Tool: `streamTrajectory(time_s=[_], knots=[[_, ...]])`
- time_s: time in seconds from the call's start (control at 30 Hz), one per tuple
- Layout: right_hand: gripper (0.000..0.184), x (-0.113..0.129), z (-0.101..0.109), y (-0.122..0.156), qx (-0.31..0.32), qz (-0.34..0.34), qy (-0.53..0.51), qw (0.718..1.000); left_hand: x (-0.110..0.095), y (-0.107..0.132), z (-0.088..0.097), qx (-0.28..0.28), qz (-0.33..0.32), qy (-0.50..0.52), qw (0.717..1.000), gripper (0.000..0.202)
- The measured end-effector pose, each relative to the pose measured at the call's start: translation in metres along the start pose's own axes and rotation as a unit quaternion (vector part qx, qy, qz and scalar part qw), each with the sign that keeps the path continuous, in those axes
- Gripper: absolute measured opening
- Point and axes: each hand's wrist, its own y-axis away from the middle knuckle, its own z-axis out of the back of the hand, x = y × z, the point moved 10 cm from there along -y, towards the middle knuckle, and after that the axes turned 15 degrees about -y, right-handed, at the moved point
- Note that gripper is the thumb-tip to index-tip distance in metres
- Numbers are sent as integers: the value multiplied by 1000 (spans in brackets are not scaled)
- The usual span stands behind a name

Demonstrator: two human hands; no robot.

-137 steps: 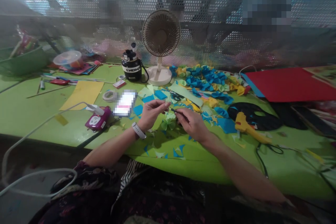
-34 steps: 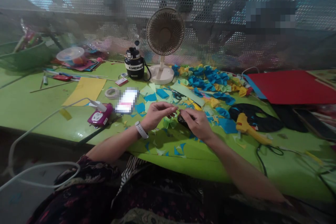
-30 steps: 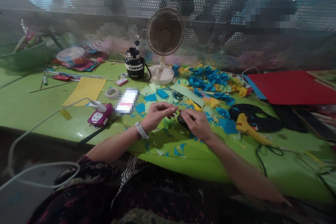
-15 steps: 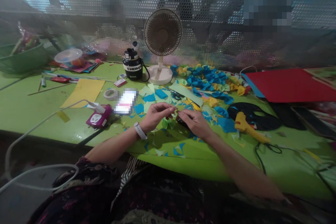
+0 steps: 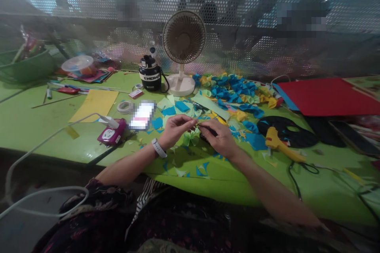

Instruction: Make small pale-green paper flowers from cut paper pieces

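Left hand [image 5: 175,130] pinched narrow at thumb and fingertips, seemingly on a sliver of green paper [image 5: 196,125], too small to be sure. Right hand [image 5: 219,139] curled close beside it, wrapped over a small black object [image 5: 204,135], mostly hidden, its kind impossible to tell. Both forearms angled inward, bringing the 2 hands together for such fine handling. Just below, a green paper bow [image 5: 190,139] on the green table [image 5: 59,146], among blue and yellow scraps. Farther back, a heap of blue and yellow paper bows [image 5: 231,91], well apart from the hands. To the right, a yellow glue gun [image 5: 280,146] within reach, its cord trailing. To the left, a blurred phone [image 5: 142,116], a tape roll [image 5: 124,107] and a pink power socket [image 5: 112,132]. At the back, a fan [image 5: 184,37] aimed toward the hands.
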Motion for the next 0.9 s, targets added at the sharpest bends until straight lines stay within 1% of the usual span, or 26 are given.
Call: streamTrajectory(time_s=[0.07, 0.13, 0.2, 0.23, 0.33, 0.4, 0.47, 0.53, 0.6, 0.77, 0.9], knots=[[12, 0, 0, -2, 12, -14, -32, 999, 3, -1, -1, 12, 7, -2, 1000, 35], [13, -4, -2, -2, 21, -46, -60, 997, 5, -1, -1, 18, 13, 1, 1000, 34], [15, -8, -4, -1, 32, -73, -73, 994, 5, -1, -1, 18, 12, 10, 1000, 32], [14, -9, -6, -1, 38, -76, -71, 994, 4, -1, -1, 15, 8, 17, 1000, 30], [14, -7, -6, 1, 36, -41, -35, 998, 0, -1, 2, -1, -9, 28, 1000, 25], [18, -5, -2, 3, 13, -8, 1, 1000, -3, 0, 5, -16, -23, 23, 999, 24], [18, -2, 1, 4, -6, 26, 37, 999, -5, 0, 8, -28, -34, 13, 999, 24], [15, 1, 0, 6, -10, 57, 61, 996, -4, 0, 10, -30, -34, 5, 999, 24], [14, 4, -1, 7, -11, 80, 67, 994, 0, 0, 9, -24, -18, 2, 1000, 24], [16, 5, -1, 5, -7, 79, 59, 995, 12, -1, 5, -8, 46, 28, 999, 29], [20, 5, -4, 5, -2, 84, 69, 994, 12, -1, 3, -3, 53, 40, 998, 30]])
